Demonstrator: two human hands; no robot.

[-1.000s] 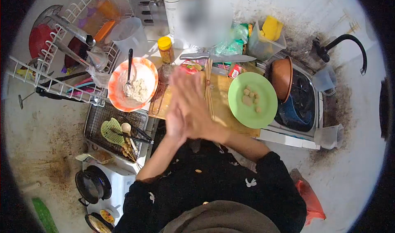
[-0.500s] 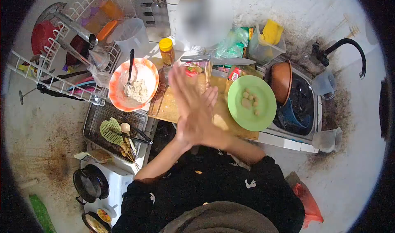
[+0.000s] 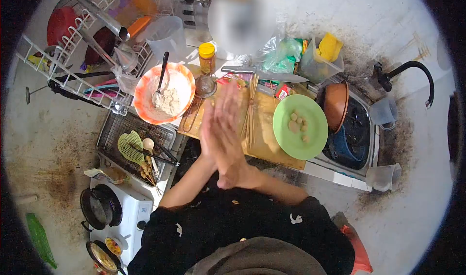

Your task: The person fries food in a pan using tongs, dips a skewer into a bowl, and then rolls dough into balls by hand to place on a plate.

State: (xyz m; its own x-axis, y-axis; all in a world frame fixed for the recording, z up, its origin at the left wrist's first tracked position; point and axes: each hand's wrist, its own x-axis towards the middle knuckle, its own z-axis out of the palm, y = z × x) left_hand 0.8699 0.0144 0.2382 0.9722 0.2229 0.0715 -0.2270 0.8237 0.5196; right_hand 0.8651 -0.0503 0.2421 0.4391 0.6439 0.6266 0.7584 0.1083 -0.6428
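My left hand [image 3: 207, 141] and my right hand [image 3: 230, 156] are pressed palm to palm above the near edge of a wooden board [image 3: 276, 151]. Their fingers are straight and point away from me; whatever lies between the palms is hidden. To the left, an orange-and-white bowl [image 3: 141, 97] holds pale, crumbly dough [image 3: 168, 103] and a dark-handled spoon [image 3: 161, 78]. On the right side of the board, a green plate [image 3: 310, 141] carries several small dough balls [image 3: 294, 116]. A bundle of thin skewers [image 3: 251, 112] lies just right of my fingers.
A knife [image 3: 272, 75] lies across the board's back, near a small strainer [image 3: 206, 86] and a yellow-lidded jar [image 3: 207, 59]. At right is a sink [image 3: 361, 163] with a brown bowl [image 3: 336, 107]. A wire rack [image 3: 63, 61], tray [image 3: 111, 141] and stove [image 3: 138, 212] stand left.
The palms have shifted against each other, and both hands have come slightly lower in the view. More of the skewers now shows. The whole view has tilted a little.
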